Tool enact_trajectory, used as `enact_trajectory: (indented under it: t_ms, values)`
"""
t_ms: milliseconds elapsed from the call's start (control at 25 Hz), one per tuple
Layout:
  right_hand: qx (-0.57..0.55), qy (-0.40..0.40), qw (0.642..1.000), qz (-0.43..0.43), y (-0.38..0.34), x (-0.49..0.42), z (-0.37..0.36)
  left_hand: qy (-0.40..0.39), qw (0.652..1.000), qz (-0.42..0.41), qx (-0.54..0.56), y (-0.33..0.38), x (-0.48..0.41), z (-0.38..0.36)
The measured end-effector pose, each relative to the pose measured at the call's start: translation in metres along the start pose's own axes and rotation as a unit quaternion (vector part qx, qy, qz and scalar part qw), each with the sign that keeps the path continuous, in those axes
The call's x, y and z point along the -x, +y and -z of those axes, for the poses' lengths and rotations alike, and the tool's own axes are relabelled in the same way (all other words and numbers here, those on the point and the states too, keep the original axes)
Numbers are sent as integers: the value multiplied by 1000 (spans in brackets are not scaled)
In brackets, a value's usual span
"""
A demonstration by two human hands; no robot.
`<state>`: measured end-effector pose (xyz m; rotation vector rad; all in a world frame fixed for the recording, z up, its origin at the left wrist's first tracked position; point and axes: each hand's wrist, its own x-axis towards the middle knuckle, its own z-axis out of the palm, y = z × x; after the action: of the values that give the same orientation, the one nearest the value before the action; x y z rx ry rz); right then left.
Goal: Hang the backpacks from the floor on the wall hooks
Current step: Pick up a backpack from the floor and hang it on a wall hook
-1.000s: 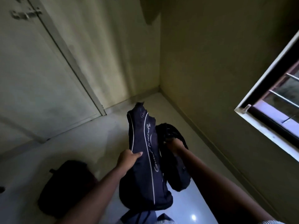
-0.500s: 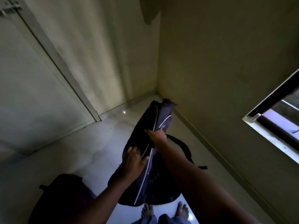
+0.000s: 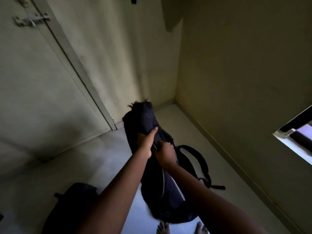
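Note:
A dark navy backpack with white piping is held up off the floor in front of me, its top end pointing toward the room corner. My left hand grips the fabric near its upper part. My right hand clutches the bag just beside it, close to the zip. One shoulder strap hangs loose on the right. A second dark backpack lies on the floor at the lower left. A small dark hook shows high on the wall at the top edge.
A closed door with a metal latch fills the left. Pale walls meet in the corner ahead. A window frame juts in at the right. My bare feet stand on the glossy floor.
Both hands have shifted up toward the top of the navy backpack and now sit close together. The bag has been lifted and turned, and the view has tilted upward, showing the latch again.

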<state>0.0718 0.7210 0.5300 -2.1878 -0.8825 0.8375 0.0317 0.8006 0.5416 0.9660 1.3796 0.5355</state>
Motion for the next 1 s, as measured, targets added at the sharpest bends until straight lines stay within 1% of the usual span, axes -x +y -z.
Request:
enact_trajectory:
  t_ms: [40,80,160,200,320,440,520,640,760,840,880,920,960,1000]
  values:
    - [8,-4,1000,10,1,0,4,28,1000,0,4,1,-4,-3]
    - [18,-20,999,19,2,-1,11,39,999,2,10,0,-7,-5]
    - [18,-68,997,31,7,-4,27,22,1000,0,18,-2,-10,-1]
    - [7,-79,996,34,10,-6,34,8,1000,-7,12,-6,-14,3]
    - [13,-35,996,75,16,-11,67,-60,997,-40,-16,-8,-13,10]
    - [7,2,991,133,11,-10,99,-113,986,-101,-69,-1,-6,16]
    - [13,44,981,189,4,-7,116,-141,974,-131,-123,5,-4,21]
    - [30,58,967,247,-5,0,136,-173,947,-179,-202,17,-4,34]
    - [37,65,967,242,-4,7,145,-175,921,-229,-261,28,-2,40]
    - [23,74,974,213,-1,8,145,-174,908,-250,-289,31,-2,41]
    - [33,67,978,194,2,7,145,-175,902,-257,-301,30,-2,42]
    - [54,41,982,179,5,4,146,-178,897,-259,-311,27,-2,43]
    - [89,-1,982,167,10,1,147,-180,894,-259,-318,23,-2,42]
    - [137,-44,976,162,15,-3,147,-181,893,-258,-323,19,-2,41]
